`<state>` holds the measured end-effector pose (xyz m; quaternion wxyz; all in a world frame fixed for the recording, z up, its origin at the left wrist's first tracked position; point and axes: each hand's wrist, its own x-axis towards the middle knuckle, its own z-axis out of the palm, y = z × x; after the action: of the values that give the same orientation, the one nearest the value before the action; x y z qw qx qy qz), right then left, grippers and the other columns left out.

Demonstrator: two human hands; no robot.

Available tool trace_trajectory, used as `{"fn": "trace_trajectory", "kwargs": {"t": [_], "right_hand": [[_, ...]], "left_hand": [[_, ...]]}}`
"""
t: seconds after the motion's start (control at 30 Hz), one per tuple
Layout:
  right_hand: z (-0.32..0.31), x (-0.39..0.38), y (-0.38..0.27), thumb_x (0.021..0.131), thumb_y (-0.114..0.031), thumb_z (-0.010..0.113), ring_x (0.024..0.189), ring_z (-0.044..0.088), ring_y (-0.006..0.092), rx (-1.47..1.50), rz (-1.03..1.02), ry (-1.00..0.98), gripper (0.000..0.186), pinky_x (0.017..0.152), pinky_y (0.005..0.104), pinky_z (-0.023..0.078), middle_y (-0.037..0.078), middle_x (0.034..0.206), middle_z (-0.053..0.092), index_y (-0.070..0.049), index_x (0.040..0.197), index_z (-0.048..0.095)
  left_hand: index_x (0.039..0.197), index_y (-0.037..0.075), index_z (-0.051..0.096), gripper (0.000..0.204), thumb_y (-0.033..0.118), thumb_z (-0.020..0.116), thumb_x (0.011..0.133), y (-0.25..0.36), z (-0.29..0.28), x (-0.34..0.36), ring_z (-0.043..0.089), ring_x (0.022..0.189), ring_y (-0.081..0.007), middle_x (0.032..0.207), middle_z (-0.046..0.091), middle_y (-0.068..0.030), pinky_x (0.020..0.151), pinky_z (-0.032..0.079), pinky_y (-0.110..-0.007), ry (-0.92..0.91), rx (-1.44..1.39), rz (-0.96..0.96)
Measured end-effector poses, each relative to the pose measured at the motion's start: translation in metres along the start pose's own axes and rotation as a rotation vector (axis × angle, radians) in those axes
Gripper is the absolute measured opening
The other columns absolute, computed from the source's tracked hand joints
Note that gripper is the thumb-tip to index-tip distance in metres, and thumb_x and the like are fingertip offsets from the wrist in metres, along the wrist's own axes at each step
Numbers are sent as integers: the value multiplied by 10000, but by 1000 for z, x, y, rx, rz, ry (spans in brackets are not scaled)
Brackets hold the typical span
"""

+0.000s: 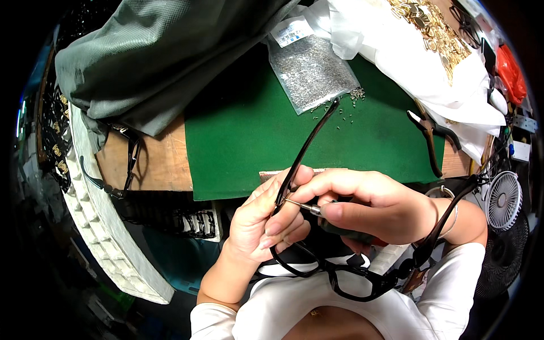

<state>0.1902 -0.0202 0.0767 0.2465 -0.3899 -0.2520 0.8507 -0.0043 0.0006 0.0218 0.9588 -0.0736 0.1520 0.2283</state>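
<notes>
Black-rimmed eyeglasses point(309, 139) are gripped by my left hand point(249, 224), its fingers closed round the corner where one temple joins the front. That temple points up and away over the green mat, and the lens rims hang down in front of my white shirt. The other temple reaches out to the right, across my right forearm. In my right hand point(379, 198), curled closed, is a screwdriver point(310, 208) with a thin metal shaft and a dark handle mostly hidden by the fingers. Its tip meets the eyeglasses near the hinge, between my left fingers.
A green mat point(238, 147) covers the wooden bench. On it lie a clear bag of tiny screws point(317, 71), some spilled, and pliers point(429, 133). Gold pieces point(433, 34) lie on white plastic. Leftward are a grey bag point(158, 56), other glasses point(133, 156) and a white tray point(113, 243); rightward, a fan point(503, 198).
</notes>
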Motion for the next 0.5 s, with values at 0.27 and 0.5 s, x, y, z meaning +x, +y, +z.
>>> {"fn": "trace_trajectory", "kwargs": {"t": [0.27,0.5], "right_hand": [[-1,-2,5,889,-107,417,454,494,55,-41,-24,24,263,378,172,400,48,766,581,12,1122,443],[-3,-4,0,892,-157,426,464,493,69,71,138,25,282,381,183,387,40,753,546,-8,1131,412]], "left_hand": [[1224,19,394,372,224,392,914,-4,-2,3,357,352,-48,522,440,22,435,331,-201,-32,-56,-39],[1212,19,413,374,246,399,915,-4,-2,3,343,349,-42,498,424,25,438,327,-195,0,97,-28]]}}
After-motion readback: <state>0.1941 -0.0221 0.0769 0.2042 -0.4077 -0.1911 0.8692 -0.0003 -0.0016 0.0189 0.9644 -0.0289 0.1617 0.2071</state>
